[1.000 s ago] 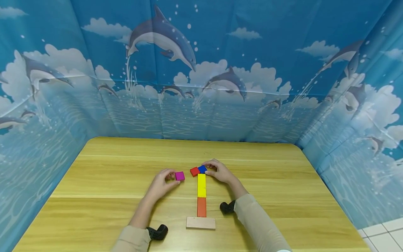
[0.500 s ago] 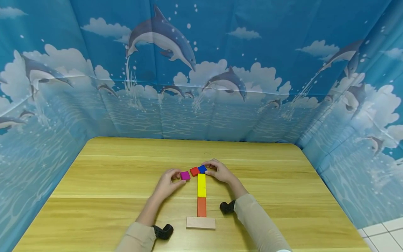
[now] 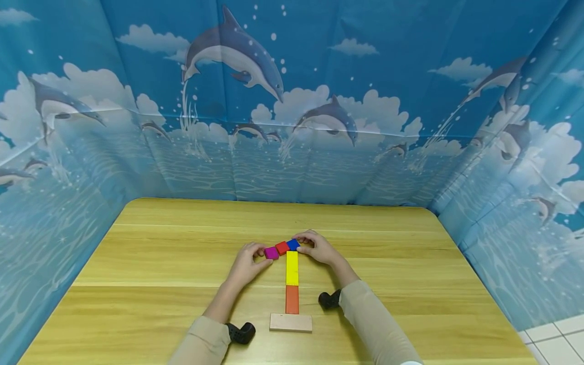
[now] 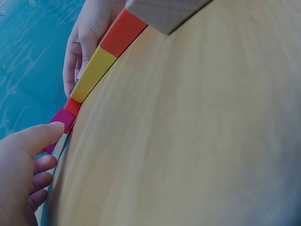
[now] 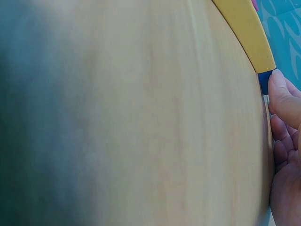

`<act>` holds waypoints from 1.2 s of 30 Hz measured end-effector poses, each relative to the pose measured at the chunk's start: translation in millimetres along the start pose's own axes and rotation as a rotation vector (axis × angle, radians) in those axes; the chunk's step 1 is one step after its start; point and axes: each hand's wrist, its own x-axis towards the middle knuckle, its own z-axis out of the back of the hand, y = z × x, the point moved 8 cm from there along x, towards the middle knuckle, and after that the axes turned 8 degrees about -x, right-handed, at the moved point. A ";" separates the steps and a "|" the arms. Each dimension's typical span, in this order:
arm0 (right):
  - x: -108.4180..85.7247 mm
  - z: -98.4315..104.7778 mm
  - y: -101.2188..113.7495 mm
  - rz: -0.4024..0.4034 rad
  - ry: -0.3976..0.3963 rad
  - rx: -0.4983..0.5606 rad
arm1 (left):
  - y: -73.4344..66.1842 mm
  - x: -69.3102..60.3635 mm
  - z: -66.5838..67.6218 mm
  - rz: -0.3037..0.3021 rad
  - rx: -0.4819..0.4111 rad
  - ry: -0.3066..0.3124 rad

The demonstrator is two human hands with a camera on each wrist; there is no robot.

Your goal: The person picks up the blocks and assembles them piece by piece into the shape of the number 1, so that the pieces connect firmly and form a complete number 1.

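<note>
My left hand (image 3: 245,264) pinches a magenta square block (image 3: 271,253) between thumb and fingers. That block meets the left side of a red square block (image 3: 282,247). A blue square block (image 3: 293,245) adjoins the red one on the right, pinched at its right side by my right hand (image 3: 320,249). Below the blue block a yellow rectangular block (image 3: 292,268) runs toward me, followed by an orange-red block (image 3: 292,299). In the right wrist view, the thumb (image 5: 281,101) touches the dark blue block (image 5: 265,82) at the yellow block's end.
A plain wooden block (image 3: 290,322) lies crosswise at the near end of the row. All pieces lie on a wood-grain table (image 3: 137,263). Behind it and along both sides hangs a blue dolphin-print curtain (image 3: 292,167).
My left hand has slid the magenta block rightward until it meets the red block. The right hand and the other blocks stay where they were.
</note>
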 end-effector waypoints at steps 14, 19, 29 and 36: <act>0.5 -0.7 -5.4 0.004 -0.005 -0.024 | -4.7 0.3 -1.6 -0.023 0.062 -0.022; 0.6 -0.9 -6.1 0.000 -0.004 -0.022 | -4.3 0.0 -2.9 -0.021 0.080 -0.019; -7.7 9.8 27.8 0.013 0.012 0.023 | -3.9 0.8 -3.6 -0.053 0.099 -0.037; -9.6 12.0 34.6 0.008 0.029 0.006 | -3.6 1.3 -3.6 -0.047 0.099 -0.034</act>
